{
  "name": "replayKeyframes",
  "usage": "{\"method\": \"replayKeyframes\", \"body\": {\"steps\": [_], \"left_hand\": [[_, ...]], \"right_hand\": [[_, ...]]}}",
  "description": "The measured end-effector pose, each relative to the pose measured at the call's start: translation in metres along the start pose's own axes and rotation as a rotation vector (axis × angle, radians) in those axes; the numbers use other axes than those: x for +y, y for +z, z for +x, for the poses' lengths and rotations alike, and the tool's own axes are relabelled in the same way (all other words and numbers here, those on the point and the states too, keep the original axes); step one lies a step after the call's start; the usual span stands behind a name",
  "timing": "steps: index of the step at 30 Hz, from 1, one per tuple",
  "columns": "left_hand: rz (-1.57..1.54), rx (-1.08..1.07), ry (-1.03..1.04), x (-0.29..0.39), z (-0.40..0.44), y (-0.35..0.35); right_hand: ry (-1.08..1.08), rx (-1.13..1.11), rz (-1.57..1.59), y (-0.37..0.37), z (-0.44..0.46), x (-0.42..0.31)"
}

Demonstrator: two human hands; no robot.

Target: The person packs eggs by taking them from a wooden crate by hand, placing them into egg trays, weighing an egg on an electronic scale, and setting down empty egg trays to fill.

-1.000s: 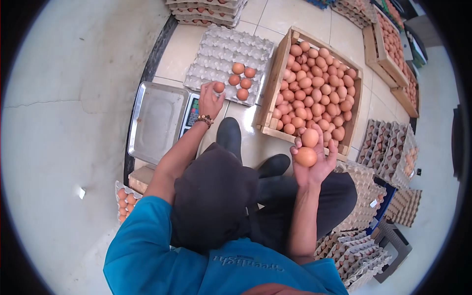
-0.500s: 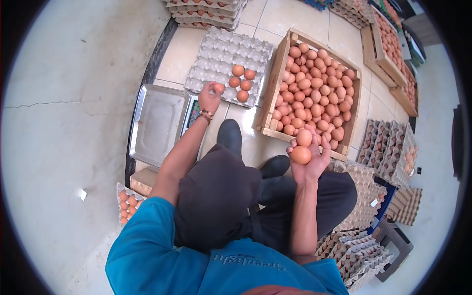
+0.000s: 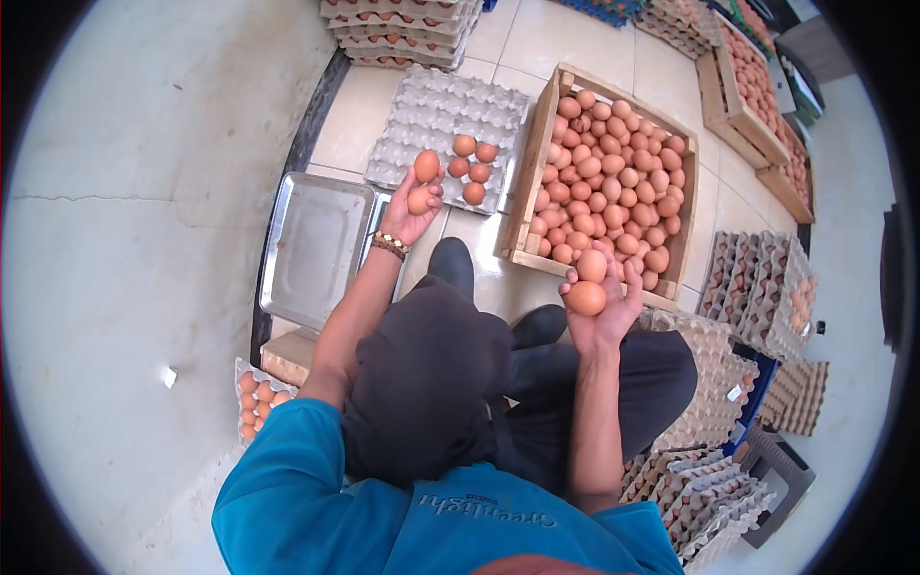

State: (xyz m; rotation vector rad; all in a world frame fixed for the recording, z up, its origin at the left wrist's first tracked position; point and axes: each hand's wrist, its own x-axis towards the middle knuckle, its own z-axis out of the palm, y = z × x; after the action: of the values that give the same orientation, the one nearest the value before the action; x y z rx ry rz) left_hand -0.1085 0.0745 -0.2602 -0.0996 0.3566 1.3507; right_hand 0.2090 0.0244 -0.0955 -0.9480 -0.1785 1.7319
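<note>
Two brown eggs (image 3: 426, 167) rest in my left hand (image 3: 410, 217), its palm turned up and fingers curled around them. That hand is just in front of a grey egg tray (image 3: 412, 115), where several brown eggs (image 3: 465, 146) sit in the cups on its right side. My right hand (image 3: 604, 316) also cradles two brown eggs (image 3: 586, 298), held at the near edge of a wooden crate (image 3: 527, 261). Loose brown eggs (image 3: 613, 172) are heaped inside the crate.
A metal weighing pan (image 3: 316, 251) lies left of my legs. Stacked filled trays (image 3: 402, 29) stand at the back. More wooden crates of eggs (image 3: 738, 115) are at the far right. Tray stacks (image 3: 757, 287) stand at right, and a small tray of eggs (image 3: 259, 398) at lower left.
My left hand has turned palm up, now showing two eggs where one was visible. My right hand keeps its two eggs and has barely moved. The view has shifted slightly.
</note>
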Motion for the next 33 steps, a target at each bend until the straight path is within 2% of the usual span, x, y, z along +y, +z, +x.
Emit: {"method": "replayKeyframes", "body": {"steps": [6, 10, 16, 21, 26, 28, 33], "left_hand": [[0.045, 0.004, -0.013, 0.001, 0.002, 0.008], [0.099, -0.161, -0.001, 0.013, -0.02, 0.037], [0.419, -0.299, 0.124, 0.026, -0.091, 0.113], [0.607, -0.31, 0.244, 0.035, -0.17, 0.159], [0.645, -0.151, 0.403, 0.04, -0.273, 0.162], [0.678, -0.08, 0.497, 0.04, -0.319, 0.153], [0.681, 0.378, 0.79, 0.022, -0.453, 0.124]], "right_hand": [[-0.007, 0.017, -0.004, 0.002, 0.001, 0.0], [0.002, -0.001, 0.009, 0.01, 0.0, 0.0], [0.006, -0.026, 0.02, 0.014, -0.006, 0.001], [0.023, -0.065, 0.017, 0.01, -0.006, 0.002], [0.056, -0.087, -0.001, -0.012, 0.005, 0.003], [0.076, -0.022, -0.015, -0.008, 0.004, 0.003], [0.074, -0.014, -0.054, -0.001, -0.003, 0.002]]}}
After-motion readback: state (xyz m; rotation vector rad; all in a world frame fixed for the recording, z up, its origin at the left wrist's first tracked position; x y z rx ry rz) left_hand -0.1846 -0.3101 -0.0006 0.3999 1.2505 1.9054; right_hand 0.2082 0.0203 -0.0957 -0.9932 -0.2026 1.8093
